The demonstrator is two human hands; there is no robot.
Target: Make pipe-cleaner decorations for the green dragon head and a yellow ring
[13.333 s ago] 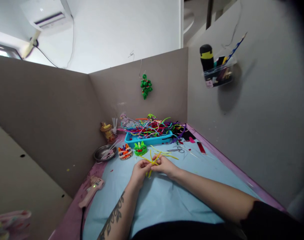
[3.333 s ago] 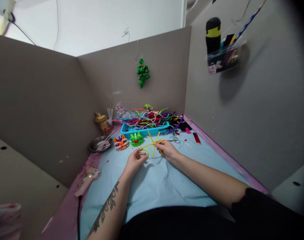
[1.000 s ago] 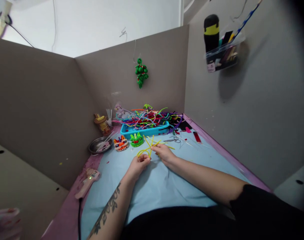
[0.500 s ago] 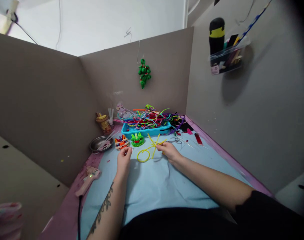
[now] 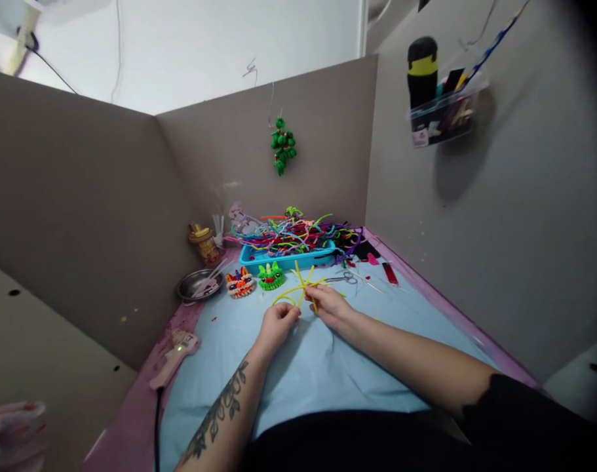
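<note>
Yellow pipe cleaners point(image 5: 303, 283), crossed into a star shape with a curled loop on the left, are pinched in my right hand point(image 5: 327, 305) at their crossing. My left hand point(image 5: 279, 324) is closed at the lower left of the star, its fingertips by one yellow end and the loop. Part of the loop is hidden behind it. Just beyond lie a green animal-face figure point(image 5: 271, 276) and an orange-and-white one point(image 5: 240, 283), both made of pipe cleaners. Scissors point(image 5: 346, 278) rest on the blue cloth point(image 5: 288, 387) behind my right hand.
A blue tray point(image 5: 288, 261) heaped with coloured pipe cleaners stands at the back. To the left are a metal bowl point(image 5: 186, 287), a corded pink glue gun point(image 5: 173, 359) and a brown cup point(image 5: 206, 246). Grey partitions point(image 5: 318, 131) enclose the table.
My left hand has moved right, from beside the orange figure to the yellow pipe cleaners, now covering part of the loop. My right hand keeps its pinch and has barely shifted.
</note>
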